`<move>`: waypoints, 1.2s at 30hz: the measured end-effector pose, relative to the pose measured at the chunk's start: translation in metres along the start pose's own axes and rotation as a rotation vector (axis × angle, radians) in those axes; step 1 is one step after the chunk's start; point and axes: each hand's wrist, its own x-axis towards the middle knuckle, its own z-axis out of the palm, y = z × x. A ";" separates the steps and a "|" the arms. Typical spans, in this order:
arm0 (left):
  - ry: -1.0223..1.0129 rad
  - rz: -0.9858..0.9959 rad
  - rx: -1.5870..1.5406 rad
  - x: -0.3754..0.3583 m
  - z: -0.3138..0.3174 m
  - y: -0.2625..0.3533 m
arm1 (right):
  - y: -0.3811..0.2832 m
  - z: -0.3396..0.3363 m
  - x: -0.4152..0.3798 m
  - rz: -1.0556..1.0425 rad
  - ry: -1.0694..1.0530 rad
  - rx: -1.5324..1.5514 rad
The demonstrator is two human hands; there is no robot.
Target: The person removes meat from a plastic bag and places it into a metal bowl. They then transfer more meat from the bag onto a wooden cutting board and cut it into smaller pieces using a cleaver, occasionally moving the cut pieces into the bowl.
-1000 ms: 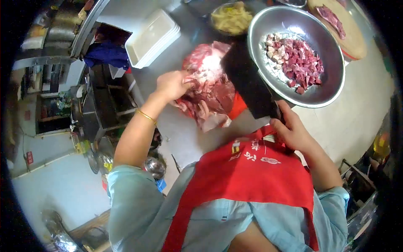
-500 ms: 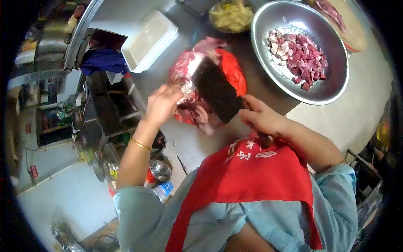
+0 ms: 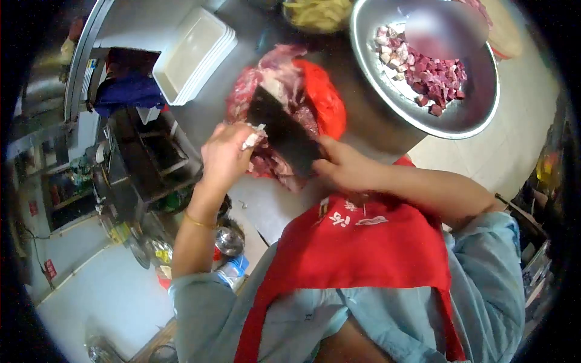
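My left hand (image 3: pixel 225 154) is closed, and a whitish scrap of fat (image 3: pixel 254 138) sticks out between its thumb and fingers. A dark, broad-bladed cleaver (image 3: pixel 279 128) is gripped in my right hand (image 3: pixel 345 164), its blade lying across a pile of raw meat (image 3: pixel 242 94) close to my left fingers. The blade hides the middle of the pile. Beneath and beside the meat, a red plastic bag (image 3: pixel 327 106) bulges out on the right.
A large metal bowl (image 3: pixel 360 66) at upper right holds diced raw meat (image 3: pixel 433 81); a blurred patch covers part of it. Stacked white trays (image 3: pixel 193 54) stand upper left. Pale slices (image 3: pixel 318 13) fill a bowl at the back. A round board (image 3: pixel 505 36) lies far right.
The cleaver and my right hand have shifted left across the meat, nearer my left hand. The whitish scrap now shows plainly in my left fingers. The whole view has moved slightly.
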 end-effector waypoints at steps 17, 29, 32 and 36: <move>0.787 -0.280 -0.473 -0.034 -0.184 0.019 | -0.011 0.023 -0.007 0.026 -0.225 0.362; 0.378 -0.519 -2.169 0.060 -0.059 0.081 | -0.017 -0.109 -0.097 -0.129 0.261 0.280; 0.104 -0.369 -2.377 0.111 -0.040 0.110 | 0.007 -0.152 -0.126 -0.234 0.473 0.179; 0.020 -0.443 -2.410 0.194 -0.023 0.168 | 0.012 -0.212 -0.173 -0.266 0.674 0.265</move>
